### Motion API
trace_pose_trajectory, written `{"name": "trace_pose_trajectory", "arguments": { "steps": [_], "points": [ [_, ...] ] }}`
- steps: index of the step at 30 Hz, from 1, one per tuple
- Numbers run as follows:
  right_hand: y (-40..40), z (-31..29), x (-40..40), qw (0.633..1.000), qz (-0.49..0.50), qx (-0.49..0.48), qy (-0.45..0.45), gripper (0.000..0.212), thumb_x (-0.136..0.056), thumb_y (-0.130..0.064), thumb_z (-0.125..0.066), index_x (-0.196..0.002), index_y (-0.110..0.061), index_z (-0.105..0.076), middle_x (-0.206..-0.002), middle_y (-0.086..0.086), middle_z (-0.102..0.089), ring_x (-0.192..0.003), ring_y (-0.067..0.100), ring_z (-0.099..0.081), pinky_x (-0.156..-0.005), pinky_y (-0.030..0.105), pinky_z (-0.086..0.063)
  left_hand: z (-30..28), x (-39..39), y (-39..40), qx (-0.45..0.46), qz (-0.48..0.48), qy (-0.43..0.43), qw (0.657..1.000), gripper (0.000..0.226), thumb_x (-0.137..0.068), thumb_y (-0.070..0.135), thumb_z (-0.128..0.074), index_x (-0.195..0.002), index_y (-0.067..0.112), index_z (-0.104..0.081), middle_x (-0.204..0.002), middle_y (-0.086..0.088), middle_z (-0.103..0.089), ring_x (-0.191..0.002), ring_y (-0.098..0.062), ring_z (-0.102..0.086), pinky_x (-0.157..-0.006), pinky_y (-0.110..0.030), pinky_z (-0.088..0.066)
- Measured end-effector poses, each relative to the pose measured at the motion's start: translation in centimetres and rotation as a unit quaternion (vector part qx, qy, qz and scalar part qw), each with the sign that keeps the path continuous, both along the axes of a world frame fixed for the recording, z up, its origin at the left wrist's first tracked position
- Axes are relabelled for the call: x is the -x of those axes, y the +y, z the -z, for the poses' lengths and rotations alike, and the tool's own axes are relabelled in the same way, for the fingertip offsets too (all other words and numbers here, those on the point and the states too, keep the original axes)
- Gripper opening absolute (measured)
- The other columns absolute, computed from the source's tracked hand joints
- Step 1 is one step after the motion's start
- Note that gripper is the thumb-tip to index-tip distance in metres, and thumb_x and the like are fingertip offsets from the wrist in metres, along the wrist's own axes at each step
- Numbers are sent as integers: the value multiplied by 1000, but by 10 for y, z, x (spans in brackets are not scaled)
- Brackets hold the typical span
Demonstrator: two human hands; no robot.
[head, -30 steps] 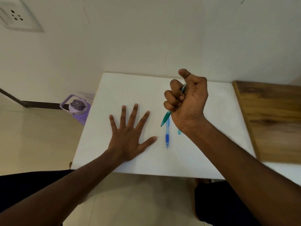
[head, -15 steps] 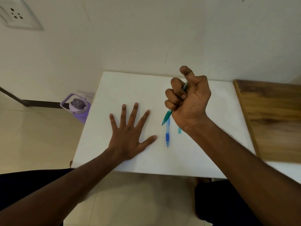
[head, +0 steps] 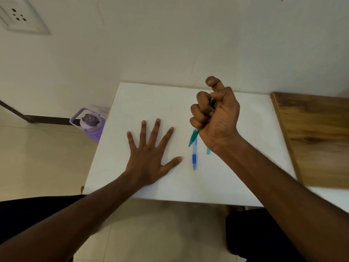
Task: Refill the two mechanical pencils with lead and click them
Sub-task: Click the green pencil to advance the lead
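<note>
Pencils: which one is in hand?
The green pencil, gripped in the right hand fist. The blue pencil lies untouched on the table.

A single head-worn wide-angle view looks forward and down, close over the right hand [head: 215, 118] gripping the green pencil [head: 193, 138]; the wall beyond the grip curves, probably from lens distortion.

wall [head: 170, 35]: cream, socket [head: 18, 17] | floor [head: 37, 157]: beige tile | white table [head: 255, 138] | wooden board [head: 317, 137]
</note>
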State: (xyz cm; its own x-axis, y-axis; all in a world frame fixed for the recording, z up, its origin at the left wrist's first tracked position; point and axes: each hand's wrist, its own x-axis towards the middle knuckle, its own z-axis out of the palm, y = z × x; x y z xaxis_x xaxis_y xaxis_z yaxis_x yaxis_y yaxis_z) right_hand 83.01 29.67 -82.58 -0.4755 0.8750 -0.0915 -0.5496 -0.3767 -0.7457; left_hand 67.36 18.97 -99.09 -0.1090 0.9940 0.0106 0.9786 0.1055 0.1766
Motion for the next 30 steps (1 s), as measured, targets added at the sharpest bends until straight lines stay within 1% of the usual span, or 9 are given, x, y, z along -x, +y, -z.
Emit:
{"name": "trace_pose_trajectory", "arguments": {
  "steps": [4,8,11,14,18,21,24,27,30],
  "points": [
    [0,0,1,1000,5,-7,0,31,-102,-15,-21,-101,-17,-52,-51,-4,-31,-47,13,-12,-47,21,-14,-1,0,0,1,0,-1,1000,98,-89,96,-17,-168,44,8,-178,2,21,-164,-39,16,-122,-80,3],
    [0,0,0,1000,2,-9,-9,30,-101,-12,-22,-96,-18,-50,-50,-6,-31,-43,10,-16,-45,18,-17,-1,0,0,4,0,-2,1000,99,-88,96,-16,-168,44,9,-178,2,23,-164,-39,18,-122,-80,4],
    [-1,0,1,1000,4,-13,-3,32,-102,-14,-21,-100,-18,-52,-50,-5,-32,-43,11,-16,-46,19,-16,-1,0,0,4,0,0,1000,98,-88,96,-16,-168,44,9,-178,2,22,-164,-39,18,-122,-80,3],
    [0,0,1,1000,9,-11,-12,29,-101,-11,-22,-93,-19,-49,-52,-5,-28,-44,11,-15,-45,18,-17,-1,0,0,1,1,-1,1000,98,-88,96,-16,-169,44,8,-178,1,21,-164,-39,17,-122,-80,3],
    [0,0,1,1000,11,-14,2,30,-101,-14,-23,-100,-18,-52,-52,-5,-31,-47,13,-13,-46,19,-16,-1,0,0,0,1,0,1000,98,-89,96,-17,-169,44,7,-179,1,20,-164,-40,16,-121,-81,1],
    [1,1,0,1000,19,-8,-6,29,-101,-11,-23,-96,-19,-51,-52,-5,-30,-47,13,-13,-45,18,-17,0,0,0,0,2,-1,1000,98,-89,96,-17,-169,44,7,-179,1,20,-164,-40,15,-122,-81,1],
    [2,1,0,1000,17,-5,6,31,-102,-14,-23,-99,-18,-53,-52,-5,-31,-46,12,-14,-46,19,-16,-1,0,0,1,1,1,1000,98,-89,95,-18,-169,44,7,-178,1,21,-164,-39,16,-122,-81,2],
    [2,0,0,1000,16,-5,-6,29,-101,-11,-23,-95,-19,-50,-52,-6,-31,-43,10,-16,-44,17,-19,-2,0,0,3,2,1,1000,98,-89,96,-17,-169,44,8,-178,1,22,-164,-39,18,-122,-80,4],
    [0,1,1,1000,6,-10,2,30,-101,-12,-22,-100,-18,-52,-52,-5,-31,-47,13,-13,-46,19,-16,-3,0,-1,6,1,2,1000,99,-88,96,-15,-168,44,9,-178,1,23,-163,-39,19,-122,-80,4]
  ]
}}
